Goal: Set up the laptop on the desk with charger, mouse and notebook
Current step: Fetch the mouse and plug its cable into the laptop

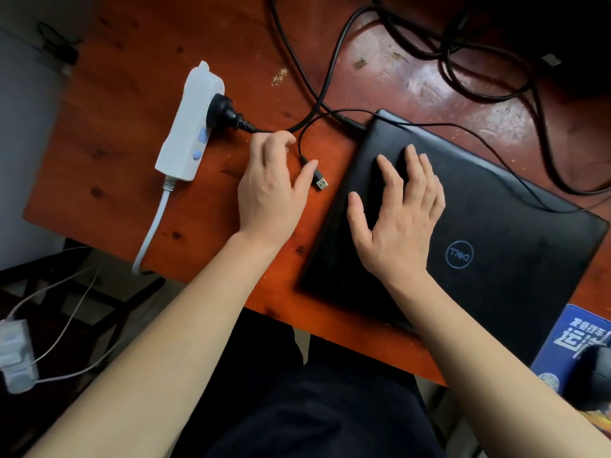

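Note:
A closed black laptop (489, 226) lies on the red-brown wooden desk (109, 153), its lid logo facing me. My right hand (400, 213) rests flat on the lid, fingers spread. My left hand (271, 183) hovers over the desk to the left of the laptop, fingers apart, thumb beside the mouse cable's USB plug (320, 180). The black charger plug (224, 112) sits in a white power strip (190, 127), and its cable runs to the laptop's back left corner. A black mouse (591, 375) lies on a blue mouse pad (568, 338) at the lower right.
Several black cables (479, 71) loop across the back of the desk. The power strip's white cord (148, 233) drops over the front left edge. A white adapter (16, 355) with thin wires hangs below on the left. My dark-clothed lap is under the desk's edge.

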`<state>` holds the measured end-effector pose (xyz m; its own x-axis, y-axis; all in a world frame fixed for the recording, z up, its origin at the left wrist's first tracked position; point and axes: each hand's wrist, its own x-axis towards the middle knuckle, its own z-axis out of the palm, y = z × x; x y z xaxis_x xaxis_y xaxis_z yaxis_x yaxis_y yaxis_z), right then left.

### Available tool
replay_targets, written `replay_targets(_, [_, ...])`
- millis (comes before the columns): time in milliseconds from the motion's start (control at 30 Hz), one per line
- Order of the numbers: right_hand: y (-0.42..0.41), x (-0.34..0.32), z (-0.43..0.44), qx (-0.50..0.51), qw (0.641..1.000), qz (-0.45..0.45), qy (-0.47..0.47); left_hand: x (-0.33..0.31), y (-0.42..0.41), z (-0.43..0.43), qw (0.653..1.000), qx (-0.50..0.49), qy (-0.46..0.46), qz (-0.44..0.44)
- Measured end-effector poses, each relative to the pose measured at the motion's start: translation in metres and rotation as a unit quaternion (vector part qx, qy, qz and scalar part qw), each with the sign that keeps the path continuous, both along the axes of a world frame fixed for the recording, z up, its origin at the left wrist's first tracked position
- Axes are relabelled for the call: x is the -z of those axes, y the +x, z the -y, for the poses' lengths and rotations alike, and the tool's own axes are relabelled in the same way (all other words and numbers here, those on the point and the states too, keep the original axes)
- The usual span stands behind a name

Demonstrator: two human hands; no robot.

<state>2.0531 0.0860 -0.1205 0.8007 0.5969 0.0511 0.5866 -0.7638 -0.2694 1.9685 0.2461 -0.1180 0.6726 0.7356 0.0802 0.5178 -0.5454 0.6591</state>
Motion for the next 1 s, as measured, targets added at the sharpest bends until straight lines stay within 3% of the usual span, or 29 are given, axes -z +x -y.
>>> replay_targets(100, [0.000, 0.001, 0.000, 0.002, 1.000, 0.003, 0.002, 0.007, -0.008, -0.005, 0.976, 0.165, 0.137, 0.036])
replay_targets(400, [0.000, 0.000, 0.000, 0.003, 1.000, 0.011, 0.007, 0.007, -0.014, -0.047, 0.918, 0.380, 0.106, -0.039])
replay_targets(500, [0.000, 0.002, -0.001, 0.003, 1.000, 0.014, 0.003, 0.009, -0.011, -0.055, 0.914, 0.386, 0.111, -0.061])
replay_targets(767, [0.000, 0.003, 0.000, 0.005, 1.000, 0.020, -0.002, 0.018, -0.002, -0.042, 0.953, 0.287, 0.092, -0.023])
replay_targets(1000, [0.000, 0.004, 0.001, 0.009, 1.000, 0.030, 0.001, 0.022, -0.001, -0.032, 0.954, 0.282, 0.100, -0.011])
